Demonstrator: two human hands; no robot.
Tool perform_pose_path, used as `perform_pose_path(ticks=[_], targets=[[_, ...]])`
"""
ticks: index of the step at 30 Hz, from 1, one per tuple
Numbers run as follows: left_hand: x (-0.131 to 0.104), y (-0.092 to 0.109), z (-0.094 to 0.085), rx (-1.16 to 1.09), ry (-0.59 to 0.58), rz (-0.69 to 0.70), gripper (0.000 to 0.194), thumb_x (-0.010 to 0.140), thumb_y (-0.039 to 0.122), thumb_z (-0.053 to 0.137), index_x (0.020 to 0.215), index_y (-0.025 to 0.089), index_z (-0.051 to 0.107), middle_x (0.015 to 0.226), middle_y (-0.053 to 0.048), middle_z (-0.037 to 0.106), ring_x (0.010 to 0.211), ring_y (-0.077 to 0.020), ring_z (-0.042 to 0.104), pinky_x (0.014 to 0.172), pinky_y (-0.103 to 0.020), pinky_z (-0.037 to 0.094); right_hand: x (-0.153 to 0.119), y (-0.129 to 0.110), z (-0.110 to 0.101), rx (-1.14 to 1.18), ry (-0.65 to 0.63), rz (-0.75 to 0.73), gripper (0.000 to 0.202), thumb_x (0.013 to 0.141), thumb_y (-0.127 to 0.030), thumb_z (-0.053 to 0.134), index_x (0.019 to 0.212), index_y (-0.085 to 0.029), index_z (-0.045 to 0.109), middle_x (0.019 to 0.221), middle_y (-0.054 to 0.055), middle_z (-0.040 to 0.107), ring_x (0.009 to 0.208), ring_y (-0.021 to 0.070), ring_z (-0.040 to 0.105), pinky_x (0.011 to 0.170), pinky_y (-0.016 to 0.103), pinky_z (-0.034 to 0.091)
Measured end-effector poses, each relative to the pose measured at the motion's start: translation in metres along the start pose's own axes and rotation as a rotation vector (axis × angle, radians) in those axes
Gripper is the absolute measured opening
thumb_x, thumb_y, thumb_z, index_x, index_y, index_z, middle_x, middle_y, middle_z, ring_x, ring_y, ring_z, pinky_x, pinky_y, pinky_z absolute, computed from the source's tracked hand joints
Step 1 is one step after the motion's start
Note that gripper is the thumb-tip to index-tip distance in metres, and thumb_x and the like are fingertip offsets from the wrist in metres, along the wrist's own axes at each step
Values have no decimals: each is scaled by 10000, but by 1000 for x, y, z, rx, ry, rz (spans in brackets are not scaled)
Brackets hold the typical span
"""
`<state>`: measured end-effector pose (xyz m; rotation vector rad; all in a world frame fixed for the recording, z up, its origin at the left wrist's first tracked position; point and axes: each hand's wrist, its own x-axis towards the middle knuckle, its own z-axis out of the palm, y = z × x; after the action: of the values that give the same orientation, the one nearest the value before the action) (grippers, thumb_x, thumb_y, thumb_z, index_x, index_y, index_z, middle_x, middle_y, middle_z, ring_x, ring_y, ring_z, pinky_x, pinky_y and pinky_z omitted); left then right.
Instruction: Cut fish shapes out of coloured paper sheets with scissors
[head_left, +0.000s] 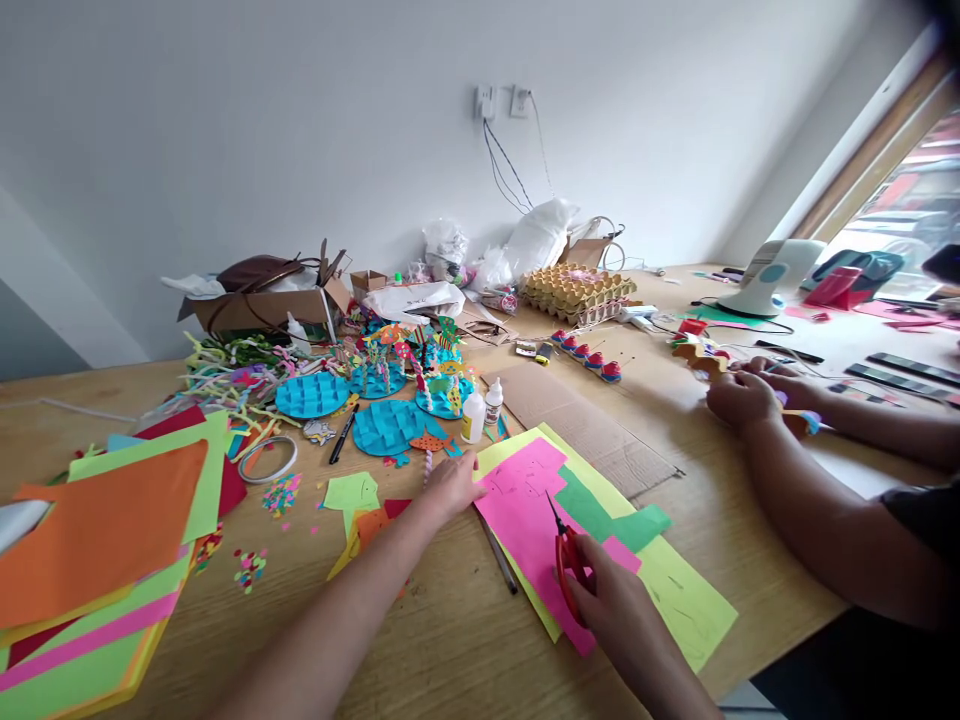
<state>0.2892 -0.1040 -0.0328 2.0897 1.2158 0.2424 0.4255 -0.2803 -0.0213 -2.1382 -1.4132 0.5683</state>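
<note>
My right hand [616,598] is wrapped round red-handled scissors [564,552], their dark narrow blades pointing away from me over a pink paper sheet [517,520]. Small pencil outlines are drawn on the pink sheet's far part. At its left edge, my left hand [452,486] pinches the paper with bent fingers; the thumb side is partly hidden. Under the pink sheet lie a green paper piece [589,510] and a larger yellow-green sheet [694,610] with drawn marks. A pencil [501,555] rests beside the sheets, below my left hand.
Stacked coloured paper [112,530] covers the left side, near a tape roll [268,460] and confetti [281,494]. Blue round paper bases [386,428], glue bottles [473,417] and flat cardboard [585,425] lie beyond. At right, another person's hands [746,400] hold a painted egg-carton piece.
</note>
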Motion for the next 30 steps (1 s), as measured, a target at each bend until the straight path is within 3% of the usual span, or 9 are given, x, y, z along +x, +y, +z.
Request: perform_pose_path(ticks=[7,11,14,18,20,24,27,30], targets=[[-14,11,-17,-373,-116,-4,308,840,294,516,1114,155,523,1118,-77,564,923,-212,581,760,-412,497,-3,-2,0,155,109,49,151,772,-365,435,768,-222,483,511,-40,522,425,149,491,426,232,344],[-43,14,-33,-709,-127,46,125,773,249,592,820,133,583,819,-11,600,749,-153,575,677,-304,476,-1,-5,-5,276,179,61,216,752,-430,496,797,-220,526,546,-16,575,483,166,528,437,239,361],[-71,9,-47,-985,-129,56,130,692,231,616,692,169,501,655,42,523,600,-102,515,591,-236,432,2,-11,-10,392,182,87,257,727,-447,538,840,-216,553,607,4,632,498,171,550,421,243,370],[-108,-3,-58,-1248,-57,25,188,670,256,616,678,189,441,619,56,500,548,-79,478,555,-204,397,7,-26,-12,586,93,69,302,668,-424,620,848,-189,560,799,52,668,555,160,553,460,257,414],[-124,-9,-60,-1324,-1,6,184,683,241,615,681,189,439,624,55,510,554,-72,478,558,-191,393,8,-36,-8,710,-13,59,297,649,-405,639,822,-180,551,855,67,665,511,132,525,440,256,405],[-149,-22,-61,-1432,133,-19,168,699,214,623,702,194,457,630,58,521,557,-69,479,547,-177,392,10,-57,8,764,-231,-3,204,647,-282,644,776,-180,522,776,34,656,562,132,540,459,233,383],[-164,-31,-63,-1504,210,-38,162,698,188,641,698,190,479,613,58,514,534,-70,465,506,-170,382,14,-76,18,751,-302,-57,160,645,-218,616,748,-183,498,685,-4,611,607,140,543,484,228,377],[-178,-40,-66,-1519,248,-12,135,709,175,639,691,179,506,636,48,523,559,-75,469,520,-176,397,17,-95,23,732,-362,-59,155,635,-219,608,738,-179,500,719,2,605,571,119,508,460,219,355]])
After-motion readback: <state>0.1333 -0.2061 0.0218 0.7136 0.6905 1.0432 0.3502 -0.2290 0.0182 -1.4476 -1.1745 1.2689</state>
